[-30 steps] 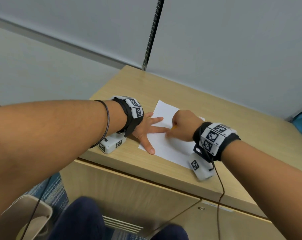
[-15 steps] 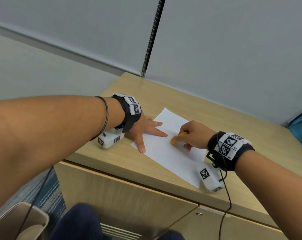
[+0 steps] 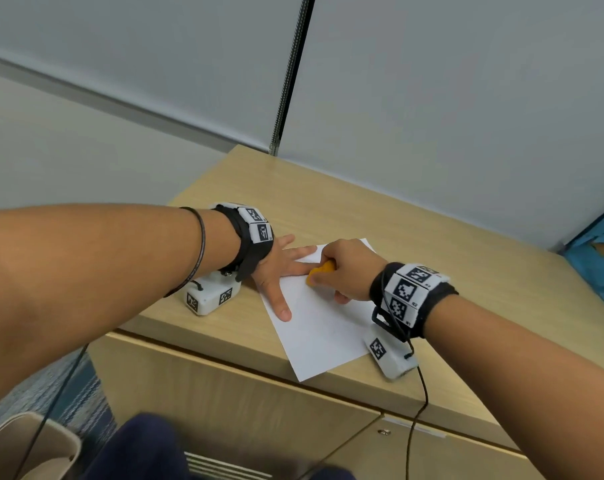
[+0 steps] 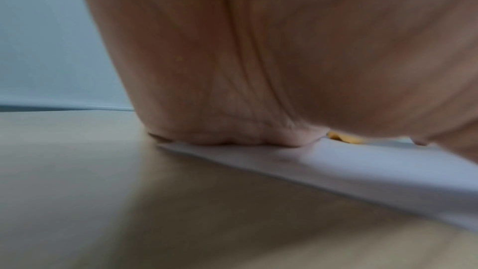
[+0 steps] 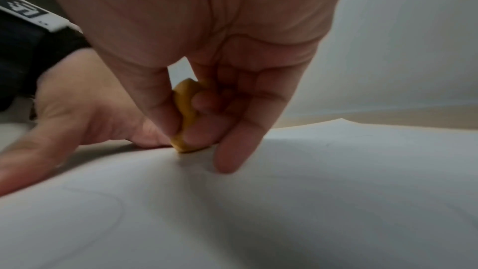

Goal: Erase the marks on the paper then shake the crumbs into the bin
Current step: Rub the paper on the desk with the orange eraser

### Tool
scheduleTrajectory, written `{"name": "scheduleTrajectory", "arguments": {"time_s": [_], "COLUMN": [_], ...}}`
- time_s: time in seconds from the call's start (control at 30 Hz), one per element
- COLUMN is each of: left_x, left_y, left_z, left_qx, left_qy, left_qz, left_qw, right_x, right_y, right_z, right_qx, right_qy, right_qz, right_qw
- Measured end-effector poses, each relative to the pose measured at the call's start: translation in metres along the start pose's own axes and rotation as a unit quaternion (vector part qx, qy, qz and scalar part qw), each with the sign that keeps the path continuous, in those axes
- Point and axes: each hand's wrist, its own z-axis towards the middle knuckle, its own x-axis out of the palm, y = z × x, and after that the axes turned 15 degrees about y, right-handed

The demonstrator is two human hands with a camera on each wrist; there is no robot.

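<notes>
A white sheet of paper (image 3: 323, 327) lies on the wooden cabinet top (image 3: 432, 237). My left hand (image 3: 280, 271) lies flat on the sheet's left edge, fingers spread and straight, pressing it down. My right hand (image 3: 342, 271) pinches an orange eraser (image 3: 319, 271) between thumb and fingers, its lower end on the paper beside the left fingers. In the right wrist view the eraser (image 5: 186, 118) stands on the paper (image 5: 310, 201), and faint curved pencil lines (image 5: 113, 206) show nearer the camera. The left wrist view has the palm (image 4: 258, 69) on the paper's edge (image 4: 362, 171).
A beige bin (image 3: 27, 448) stands on the floor at the lower left, below the cabinet front (image 3: 224, 393). Grey partition walls (image 3: 432, 98) back the cabinet. Something blue (image 3: 598, 258) lies at the right end. My dark-trousered knees (image 3: 138, 448) are below.
My right hand with the eraser has moved back and forth over the paper, ending close to the left fingers. The left hand has stayed flat on the sheet. The head view has shifted slightly.
</notes>
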Motion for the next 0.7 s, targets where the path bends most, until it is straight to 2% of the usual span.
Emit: {"name": "scheduleTrajectory", "arguments": {"time_s": [0.07, 0.13, 0.2, 0.23, 0.33, 0.4, 0.5, 0.53, 0.63, 0.7], "left_x": [0.0, 0.001, 0.001, 0.001, 0.0, 0.0, 0.001, 0.0, -0.001, -0.001], "left_y": [0.0, 0.001, 0.001, 0.001, 0.0, 0.0, -0.001, -0.002, -0.005, -0.005], "left_z": [-0.001, 0.0, 0.001, 0.001, 0.0, 0.0, -0.001, -0.002, -0.006, -0.007], "left_qx": [-0.002, -0.001, 0.003, 0.002, 0.0, 0.002, 0.007, 0.008, 0.007, 0.008], "left_qy": [-0.003, -0.002, -0.004, -0.005, -0.006, -0.006, -0.002, -0.003, -0.015, -0.013], "left_qz": [0.003, -0.002, -0.008, -0.007, -0.005, -0.003, -0.001, -0.002, 0.003, 0.006], "left_qw": [1.0, 1.0, 1.0, 1.0, 1.0, 1.0, 1.0, 1.0, 1.0, 1.0], "right_x": [0.003, 0.008, 0.005, -0.001, -0.015, -0.009, 0.004, 0.001, -0.013, -0.01], "right_y": [0.003, 0.007, 0.008, 0.006, 0.0, 0.005, 0.016, 0.015, 0.011, 0.014], "right_z": [-0.001, -0.007, -0.009, -0.006, 0.008, 0.008, -0.003, -0.002, 0.011, 0.012], "right_qx": [-0.023, -0.067, -0.076, -0.063, -0.02, -0.038, -0.083, -0.077, -0.029, -0.037], "right_qy": [0.007, 0.065, 0.107, 0.093, -0.008, 0.01, 0.104, 0.097, 0.013, 0.021], "right_qz": [-0.016, -0.024, -0.033, -0.045, -0.078, -0.071, -0.07, -0.068, -0.082, -0.089], "right_qw": [1.0, 0.995, 0.991, 0.993, 0.997, 0.997, 0.989, 0.99, 0.996, 0.995]}}
